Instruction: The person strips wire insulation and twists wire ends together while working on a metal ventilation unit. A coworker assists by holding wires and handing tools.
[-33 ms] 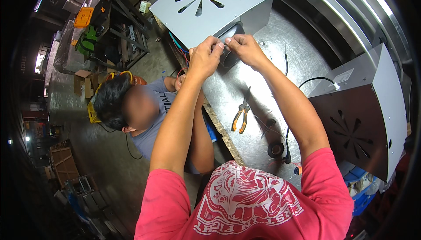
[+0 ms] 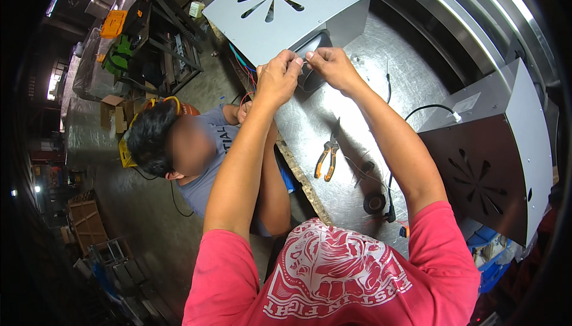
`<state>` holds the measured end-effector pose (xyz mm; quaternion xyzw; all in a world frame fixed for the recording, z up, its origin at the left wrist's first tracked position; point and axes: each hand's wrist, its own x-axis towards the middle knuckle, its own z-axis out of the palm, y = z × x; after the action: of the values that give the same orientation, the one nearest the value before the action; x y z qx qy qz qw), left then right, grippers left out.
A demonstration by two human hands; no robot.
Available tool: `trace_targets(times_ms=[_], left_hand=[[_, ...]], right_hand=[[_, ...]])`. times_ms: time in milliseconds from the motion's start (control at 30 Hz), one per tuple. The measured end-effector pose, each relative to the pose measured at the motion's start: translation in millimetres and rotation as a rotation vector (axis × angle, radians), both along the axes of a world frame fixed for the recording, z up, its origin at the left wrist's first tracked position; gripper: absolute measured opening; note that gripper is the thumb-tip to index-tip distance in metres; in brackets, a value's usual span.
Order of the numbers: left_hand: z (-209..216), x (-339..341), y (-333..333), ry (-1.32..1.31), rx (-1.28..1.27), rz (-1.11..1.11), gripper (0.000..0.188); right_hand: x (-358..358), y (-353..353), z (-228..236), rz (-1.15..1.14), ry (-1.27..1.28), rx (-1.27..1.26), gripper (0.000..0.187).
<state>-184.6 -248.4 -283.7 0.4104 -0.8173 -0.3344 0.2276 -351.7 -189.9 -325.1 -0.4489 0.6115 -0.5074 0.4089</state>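
Close together, in front of the silver metal housing (image 2: 342, 13), both my hands are closed in a fingertip pinch. My left hand (image 2: 279, 78) grips a thin wire (image 2: 305, 89), which hangs in a loop below the fingers. The fingers of my right hand (image 2: 333, 67) pinch the same wire close by; its ends are too small to make out. Behind the hands a dark-rimmed opening (image 2: 319, 40) shows in the housing's side. Pliers (image 2: 326, 158) with orange and black handles lie on the metal tabletop (image 2: 304, 135), nearer to me.
At the right stands a second vented housing (image 2: 476, 171) with a black cable (image 2: 429, 107). A roll of black tape (image 2: 374, 203) and loose wire lie near the pliers. Left of the table edge a co-worker in a grey shirt (image 2: 208, 141) sits low, close to my left arm.
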Motion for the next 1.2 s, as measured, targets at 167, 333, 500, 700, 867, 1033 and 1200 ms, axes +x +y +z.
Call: trace_targets(times_ms=[167,333,500,700,867,1033,1200], left_hand=[[-7,-1,0,-0.07,-0.089,-0.024,0.028],[-10,0,0,-0.104,-0.165,-0.077,0.027],[-5,1,2,-0.041,-0.051,-0.077,0.025],[-1,0,0,-0.056,-0.076,-0.086,0.027],[-4,1,-4,-0.062,-0.108,-0.109,0.029],[0,-2,-5,-0.073,-0.046,-0.093,0.031],[10,3,-11,-0.347,-0.036,-0.174,0.032]], right_hand=[[4,1,-8,-0.023,-0.086,0.004,0.046],[5,4,-7,-0.041,-0.124,0.076,0.045],[4,5,-9,0.0,-0.214,0.011,0.042],[-1,8,-12,0.081,-0.326,-0.046,0.03],[-1,13,-11,0.124,-0.351,-0.088,0.022],[-2,15,-10,0.128,-0.317,-0.108,0.018],[-5,16,-9,0.157,-0.282,-0.064,0.019]])
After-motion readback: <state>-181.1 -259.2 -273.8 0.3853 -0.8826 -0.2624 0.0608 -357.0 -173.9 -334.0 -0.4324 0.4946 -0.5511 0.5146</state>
